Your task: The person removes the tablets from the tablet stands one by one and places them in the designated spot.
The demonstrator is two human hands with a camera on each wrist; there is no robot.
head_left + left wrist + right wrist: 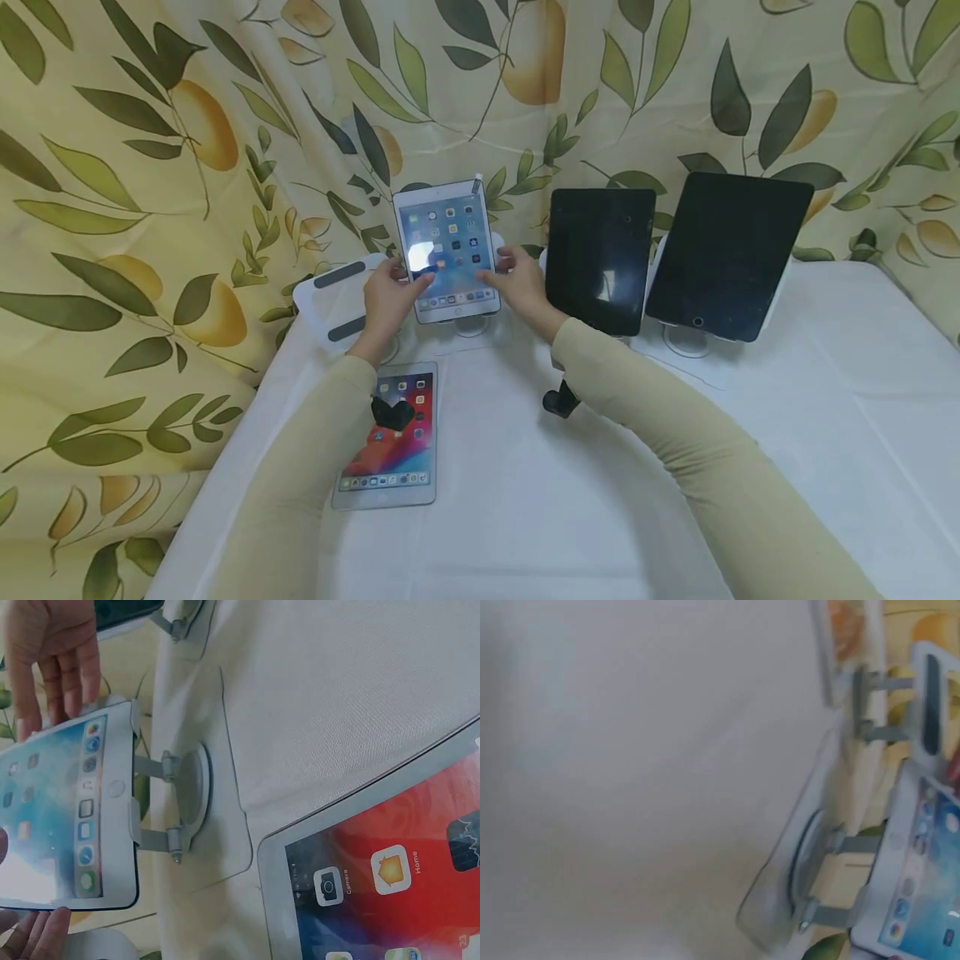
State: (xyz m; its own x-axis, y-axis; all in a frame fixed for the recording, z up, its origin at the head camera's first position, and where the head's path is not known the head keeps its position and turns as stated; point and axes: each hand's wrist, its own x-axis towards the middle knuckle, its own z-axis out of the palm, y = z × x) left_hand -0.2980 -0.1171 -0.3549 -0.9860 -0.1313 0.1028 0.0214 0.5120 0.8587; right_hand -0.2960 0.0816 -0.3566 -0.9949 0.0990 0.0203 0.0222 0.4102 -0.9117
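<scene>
A white tablet (450,225) with a lit blue home screen leans on a stand (193,787) with a round hinged foot. At its left edge my left hand (387,302) grips it, thumb over the screen and fingers along the side. On the opposite edge is my right hand (525,283), its thumb by the screen border. The left wrist view shows the right hand's fingers fairly straight and spread. A second white tablet (397,458), with a red and blue screen, lies flat on the table below my left wrist.
Left of the held tablet is a bare white stand (337,287) with dark pads. To the right, a dark-screened tablet (600,258) and a larger black tablet (727,258) lean on stands. A leaf-patterned curtain (525,125) hangs behind the white-covered table (525,533).
</scene>
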